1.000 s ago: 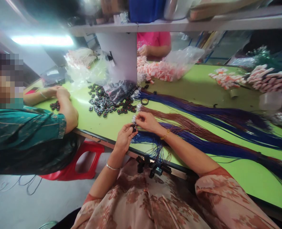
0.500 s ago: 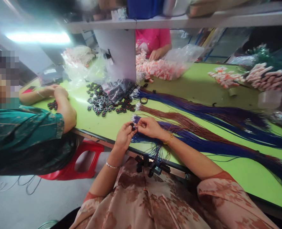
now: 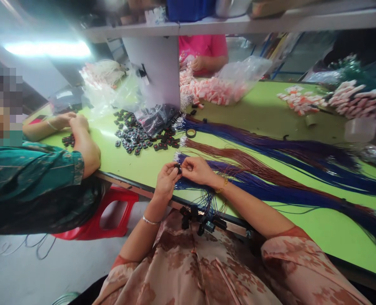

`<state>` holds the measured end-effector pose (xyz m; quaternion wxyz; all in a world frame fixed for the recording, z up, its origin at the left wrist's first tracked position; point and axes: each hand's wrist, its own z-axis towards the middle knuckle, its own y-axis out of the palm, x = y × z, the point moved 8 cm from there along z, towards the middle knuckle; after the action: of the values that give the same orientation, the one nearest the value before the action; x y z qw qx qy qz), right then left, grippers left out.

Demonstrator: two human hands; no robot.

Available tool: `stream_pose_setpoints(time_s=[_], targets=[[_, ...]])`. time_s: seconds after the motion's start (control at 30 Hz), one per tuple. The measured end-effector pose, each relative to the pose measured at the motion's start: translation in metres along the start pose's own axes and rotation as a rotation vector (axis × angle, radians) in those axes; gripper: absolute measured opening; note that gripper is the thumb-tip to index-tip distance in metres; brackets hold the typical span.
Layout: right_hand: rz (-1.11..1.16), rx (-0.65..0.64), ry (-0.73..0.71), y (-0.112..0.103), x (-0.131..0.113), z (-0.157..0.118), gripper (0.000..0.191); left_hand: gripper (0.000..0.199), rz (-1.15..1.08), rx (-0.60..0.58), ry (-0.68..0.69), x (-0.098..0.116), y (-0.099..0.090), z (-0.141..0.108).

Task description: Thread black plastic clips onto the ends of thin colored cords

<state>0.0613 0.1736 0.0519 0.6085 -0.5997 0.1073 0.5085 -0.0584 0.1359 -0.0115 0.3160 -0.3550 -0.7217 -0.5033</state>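
Between the fingertips of my left hand (image 3: 166, 180) is a small black connector housing (image 3: 177, 168). My right hand (image 3: 198, 170) is pinched right against it, fingers closed on what looks like a thin wire, its end hidden at the housing. Under and beside my hands lies a bundle of blue wires (image 3: 257, 190) with silvery terminal tips (image 3: 176, 157). A bundle of brown wires (image 3: 238, 156) lies just behind. Several black connectors (image 3: 202, 220) on wires hang over the table edge in front of me.
Loose black housings (image 3: 133, 137) are heaped left of centre near a tape roll (image 3: 190, 133). A co-worker's arm (image 3: 86, 142) rests on the green table (image 3: 343, 237) at left; another person (image 3: 207, 53) sits opposite behind pink-white connectors (image 3: 216, 91). A shelf (image 3: 270, 26) runs overhead. A red stool (image 3: 118, 216) stands below.
My hands have drawn closer together, the right fingertips now meeting the black connector housing. The person opposite has raised a hand. The view has shifted slightly.
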Motion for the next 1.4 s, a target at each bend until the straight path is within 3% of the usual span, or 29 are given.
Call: stream_pose_setpoints(time_s=[0.23,0.47,0.57,0.67,0.8,0.9,1.0,1.2,1.4], targets=[[-0.135,-0.026,-0.175,-0.001,-0.011,-0.009,0.011,0.037,0.033,0.034,0.003,-0.004,0.002,-0.003],[-0.21,-0.008,-0.139,0.003,-0.005,-0.016,0.01,0.036,0.055,0.046,-0.012,-0.009,0.005,-0.001],[-0.227,-0.06,-0.116,0.003,-0.001,-0.013,0.01,0.036,0.069,0.056,-0.017,-0.013,0.005,0.0],[-0.201,-0.091,-0.034,-0.015,0.017,0.002,0.018,0.034,0.043,0.035,-0.016,-0.015,0.006,0.003],[-0.464,-0.096,0.23,-0.046,0.063,0.024,0.019,0.034,0.038,0.006,-0.022,-0.017,0.005,0.007],[-0.595,-0.165,0.324,-0.049,0.085,0.03,0.019,0.037,0.027,-0.014,-0.028,-0.018,0.004,0.007],[-0.609,-0.151,0.337,-0.05,0.092,0.033,0.021,0.039,0.022,-0.023,-0.032,-0.018,0.003,0.006],[-0.513,-0.074,0.338,-0.057,0.094,0.046,0.022,0.036,0.02,-0.022,-0.036,-0.018,0.002,0.006],[-0.417,-0.157,0.2,-0.036,0.066,0.07,0.017,0.032,0.021,-0.008,-0.036,-0.019,0.001,0.006]])
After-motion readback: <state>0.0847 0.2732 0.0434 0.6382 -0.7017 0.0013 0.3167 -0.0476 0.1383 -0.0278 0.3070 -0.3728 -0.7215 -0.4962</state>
